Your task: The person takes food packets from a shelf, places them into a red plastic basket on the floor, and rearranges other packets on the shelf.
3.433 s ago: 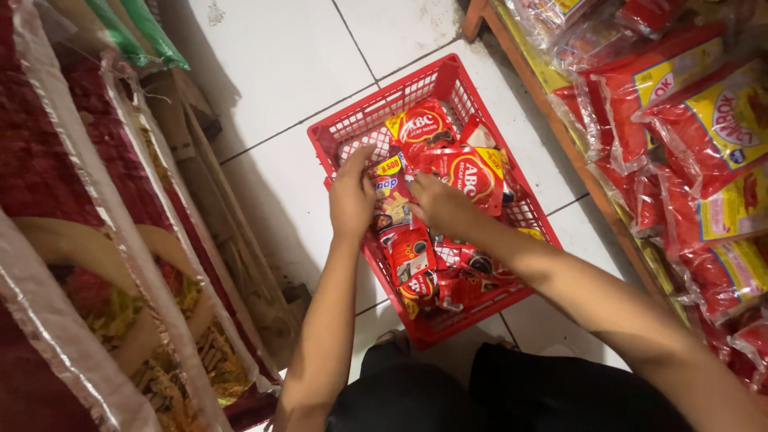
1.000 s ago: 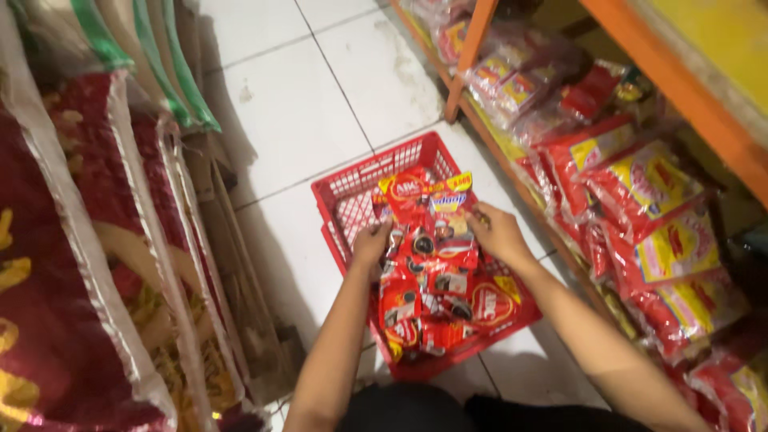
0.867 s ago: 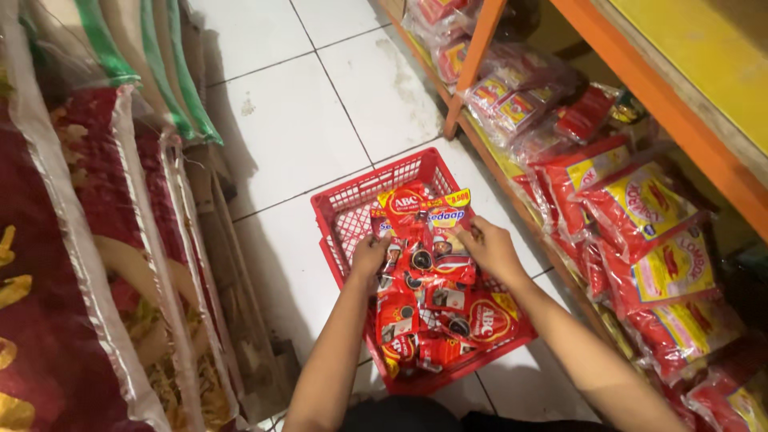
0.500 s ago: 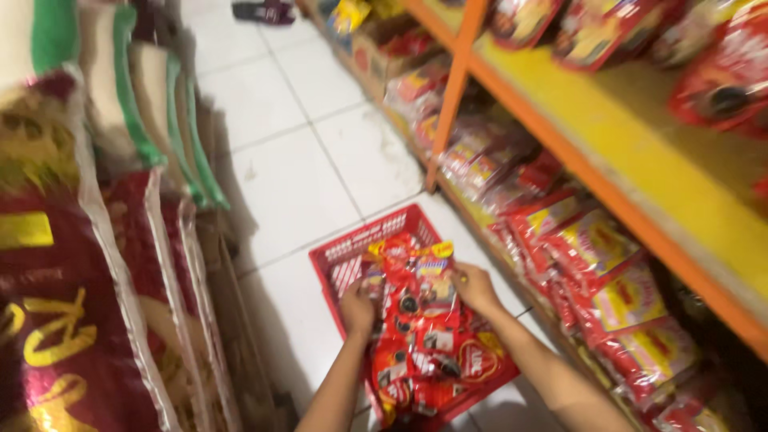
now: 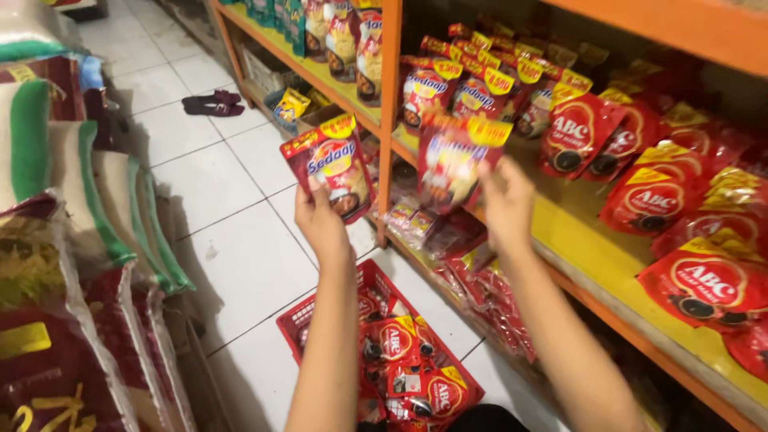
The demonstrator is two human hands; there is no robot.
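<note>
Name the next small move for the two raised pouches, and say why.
Probably carry the right hand forward and set its pouch on the yellow shelf, among the red pouches standing there. Both hands are up at shelf height, each holding one red pouch, and the right one is already nearest the shelf. The left hand and its pouch could follow.
</note>
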